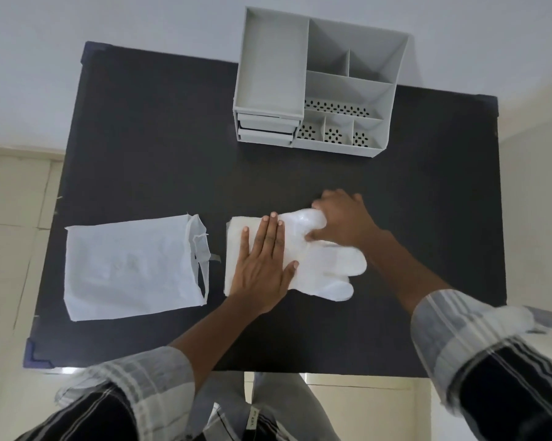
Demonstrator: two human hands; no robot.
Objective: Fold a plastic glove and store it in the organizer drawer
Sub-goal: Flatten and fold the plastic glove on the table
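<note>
Head view, looking down: my left hand (261, 265) lies flat, fingers spread and pressed on the cuff end of the translucent white plastic glove (328, 268), which sits at the middle of the dark rectangular surface (140, 138). My right hand (341, 221) pinches the glove's upper fingers, bunching them up off the surface; its lower fingers lie flat toward the right of the frame. At centre left, apart from the glove, lies a flat white plastic bag (128, 268). The grey compartmented plastic organizer (316, 81) stands at the upper centre, its small drawers (266, 130) at its lower left corner.
</note>
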